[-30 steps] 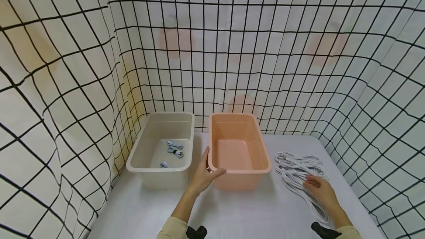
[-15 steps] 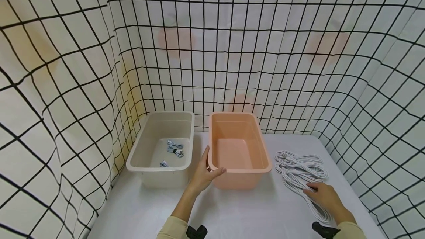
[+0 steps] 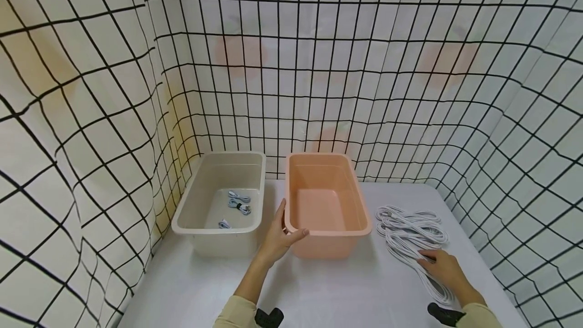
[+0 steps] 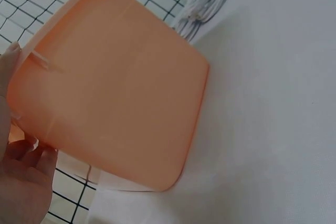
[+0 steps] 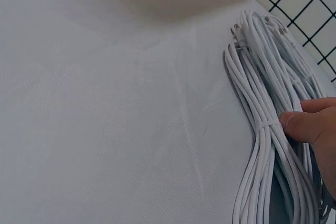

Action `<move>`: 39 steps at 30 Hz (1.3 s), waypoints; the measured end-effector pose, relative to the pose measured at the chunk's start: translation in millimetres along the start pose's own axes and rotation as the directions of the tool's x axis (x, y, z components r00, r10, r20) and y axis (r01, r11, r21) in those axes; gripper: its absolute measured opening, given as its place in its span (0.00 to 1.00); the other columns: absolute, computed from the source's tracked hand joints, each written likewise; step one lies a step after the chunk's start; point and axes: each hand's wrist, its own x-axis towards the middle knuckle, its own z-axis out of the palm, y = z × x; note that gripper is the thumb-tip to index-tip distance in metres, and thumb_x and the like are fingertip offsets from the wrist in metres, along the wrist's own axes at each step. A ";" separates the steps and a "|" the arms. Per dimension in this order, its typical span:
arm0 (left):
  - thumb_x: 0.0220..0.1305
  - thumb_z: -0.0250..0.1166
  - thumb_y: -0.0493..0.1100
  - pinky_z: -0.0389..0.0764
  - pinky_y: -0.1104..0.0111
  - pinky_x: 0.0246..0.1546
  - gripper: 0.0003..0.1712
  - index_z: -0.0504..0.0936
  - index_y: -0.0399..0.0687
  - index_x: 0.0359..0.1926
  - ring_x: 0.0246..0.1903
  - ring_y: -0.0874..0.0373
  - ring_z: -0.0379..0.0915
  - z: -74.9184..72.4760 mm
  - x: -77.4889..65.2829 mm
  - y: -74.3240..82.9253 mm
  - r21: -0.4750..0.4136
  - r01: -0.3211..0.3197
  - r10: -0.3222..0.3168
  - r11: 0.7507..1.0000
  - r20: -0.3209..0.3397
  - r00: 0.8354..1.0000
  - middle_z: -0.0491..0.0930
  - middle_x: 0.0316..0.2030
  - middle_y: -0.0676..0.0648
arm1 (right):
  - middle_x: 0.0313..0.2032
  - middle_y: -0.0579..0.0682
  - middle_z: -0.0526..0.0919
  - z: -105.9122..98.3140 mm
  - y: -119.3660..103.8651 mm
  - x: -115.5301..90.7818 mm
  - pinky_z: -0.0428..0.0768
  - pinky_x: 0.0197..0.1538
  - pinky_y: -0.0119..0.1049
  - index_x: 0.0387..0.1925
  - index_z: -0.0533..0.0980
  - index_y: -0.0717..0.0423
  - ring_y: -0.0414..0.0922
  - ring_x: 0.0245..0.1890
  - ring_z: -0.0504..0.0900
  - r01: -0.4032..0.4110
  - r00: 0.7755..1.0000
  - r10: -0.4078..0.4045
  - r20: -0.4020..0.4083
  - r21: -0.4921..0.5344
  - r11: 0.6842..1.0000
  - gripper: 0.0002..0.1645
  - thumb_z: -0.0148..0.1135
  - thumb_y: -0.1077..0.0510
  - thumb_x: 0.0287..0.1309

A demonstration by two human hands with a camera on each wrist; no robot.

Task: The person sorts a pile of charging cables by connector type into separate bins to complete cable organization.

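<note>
In the head view, my left hand (image 3: 276,239) grips the near left corner of an orange plastic tub (image 3: 330,247), thumb at the front rim and fingers along its left side. The left wrist view shows its fingers (image 4: 39,158) under the rim. My right hand (image 3: 444,271) is at a pile of white cables (image 3: 407,229) on the table's right side. In the right wrist view, its thumb (image 5: 296,124) presses on a long tied bundle of white cable (image 5: 262,124), index finger on the far side; the other fingertips are hidden.
A cream plastic tub (image 3: 200,239) stands left of the orange one, with several small coiled cables (image 3: 240,206) on its floor. A white cloth covers the table (image 3: 332,292). Black netting (image 3: 319,65) encloses the back and both sides.
My right hand has shifted slightly right and its fingers have closed in on the cable bundle. My left hand and both tubs stay in place.
</note>
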 end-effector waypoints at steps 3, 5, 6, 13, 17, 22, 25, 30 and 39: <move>0.58 0.81 0.48 0.73 0.52 0.63 0.68 0.40 0.48 0.84 0.69 0.40 0.65 -0.9 -0.1 -0.1 -0.004 -0.001 0.001 1.000 0.004 1.000 0.53 0.78 0.37 | 0.54 0.71 0.82 2.3 0.4 -1.9 0.76 0.53 0.66 0.55 0.82 0.68 0.73 0.55 0.77 0.019 1.000 -0.019 -0.003 0.062 0.998 0.27 0.70 0.50 0.65; 0.58 0.80 0.48 0.72 0.49 0.64 0.68 0.40 0.49 0.84 0.70 0.39 0.63 -1.0 -0.3 0.4 -0.008 -0.002 0.003 1.000 0.011 1.000 0.52 0.79 0.38 | 0.54 0.70 0.82 2.1 0.2 -4.0 0.77 0.53 0.65 0.56 0.82 0.68 0.71 0.55 0.78 0.011 1.000 -0.011 0.000 0.107 0.994 0.27 0.70 0.51 0.66; 0.58 0.80 0.48 0.71 0.48 0.65 0.68 0.40 0.49 0.84 0.70 0.39 0.62 -1.0 -0.6 0.9 -0.008 -0.007 0.007 1.000 0.013 1.000 0.50 0.79 0.37 | 0.54 0.70 0.82 1.5 -0.3 -4.5 0.78 0.53 0.64 0.56 0.82 0.68 0.70 0.54 0.79 0.009 1.000 -0.009 -0.001 0.124 0.992 0.27 0.71 0.51 0.66; 0.60 0.79 0.45 0.63 0.43 0.68 0.66 0.40 0.47 0.84 0.74 0.35 0.53 -0.8 -1.4 -0.1 -0.031 -0.036 0.036 0.999 0.017 0.999 0.44 0.80 0.36 | 0.53 0.68 0.83 -10.0 -10.4 -2.6 0.81 0.49 0.60 0.55 0.84 0.65 0.67 0.51 0.82 0.032 0.999 -0.030 -0.013 0.144 0.989 0.26 0.73 0.50 0.64; 0.59 0.79 0.43 0.65 0.46 0.68 0.67 0.39 0.45 0.83 0.73 0.37 0.57 -0.5 -1.3 -1.7 -0.058 -0.035 0.036 0.998 0.021 0.999 0.46 0.79 0.35 | 0.52 0.68 0.84 -16.7 -17.6 0.8 0.82 0.47 0.60 0.54 0.85 0.63 0.66 0.50 0.82 0.038 0.999 -0.035 -0.021 0.121 0.992 0.25 0.74 0.50 0.63; 0.58 0.80 0.44 0.66 0.46 0.67 0.66 0.41 0.47 0.84 0.72 0.40 0.59 -0.3 -2.1 -0.8 -0.042 -0.025 0.025 0.999 0.007 1.000 0.47 0.80 0.37 | 0.50 0.68 0.84 -23.3 -26.2 5.4 0.82 0.45 0.61 0.52 0.86 0.63 0.67 0.49 0.82 0.068 0.996 -0.062 -0.067 0.096 0.993 0.23 0.75 0.50 0.62; 0.58 0.80 0.44 0.66 0.47 0.67 0.66 0.42 0.49 0.84 0.72 0.40 0.59 -0.3 -1.4 -0.5 -0.042 -0.018 0.018 0.999 0.003 1.000 0.48 0.80 0.37 | 0.49 0.68 0.85 -27.0 -30.0 7.7 0.82 0.43 0.60 0.51 0.86 0.62 0.66 0.47 0.83 0.092 0.992 -0.083 -0.098 0.087 0.992 0.23 0.75 0.50 0.61; 0.58 0.80 0.44 0.66 0.46 0.67 0.66 0.42 0.48 0.84 0.71 0.39 0.60 0.0 -0.7 0.5 -0.038 -0.027 0.027 0.999 0.003 1.000 0.48 0.79 0.36 | 0.48 0.67 0.85 -33.7 -33.9 8.5 0.82 0.41 0.58 0.51 0.87 0.61 0.67 0.47 0.82 0.106 0.988 -0.097 -0.121 0.073 0.992 0.22 0.75 0.51 0.60; 0.59 0.80 0.44 0.64 0.42 0.68 0.66 0.42 0.49 0.84 0.73 0.36 0.57 -0.5 -3.1 1.7 -0.021 -0.021 0.021 1.000 -0.004 1.000 0.47 0.80 0.37 | 0.49 0.67 0.85 -40.8 -40.8 11.6 0.84 0.38 0.53 0.50 0.87 0.61 0.66 0.47 0.83 0.140 0.981 -0.129 -0.141 0.069 0.988 0.23 0.75 0.48 0.61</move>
